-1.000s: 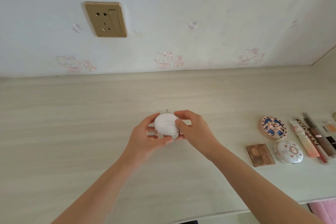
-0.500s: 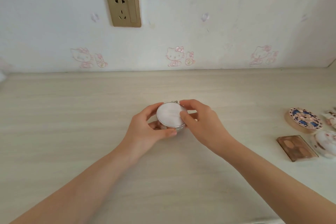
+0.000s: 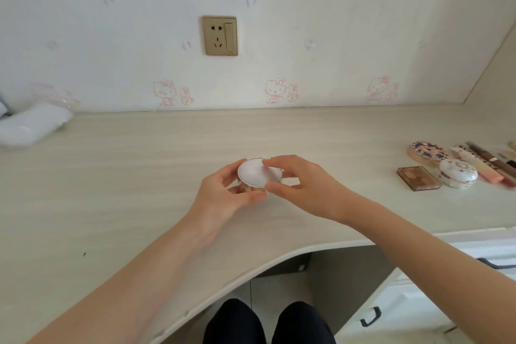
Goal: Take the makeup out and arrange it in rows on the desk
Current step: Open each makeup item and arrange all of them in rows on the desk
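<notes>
Both hands hold a round white compact (image 3: 259, 176) just above the middle of the pale wood desk (image 3: 139, 165): the left hand (image 3: 223, 198) curls round its near side, the right hand (image 3: 301, 187) pinches its top edge; far right lie a patterned compact (image 3: 428, 151), brown palette (image 3: 418, 182), white floral case (image 3: 458, 177) and tubes (image 3: 485, 167)

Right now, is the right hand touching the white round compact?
Touching. In the head view the right hand has its fingertips on the lid of the white round compact and its thumb against the near rim.
</notes>
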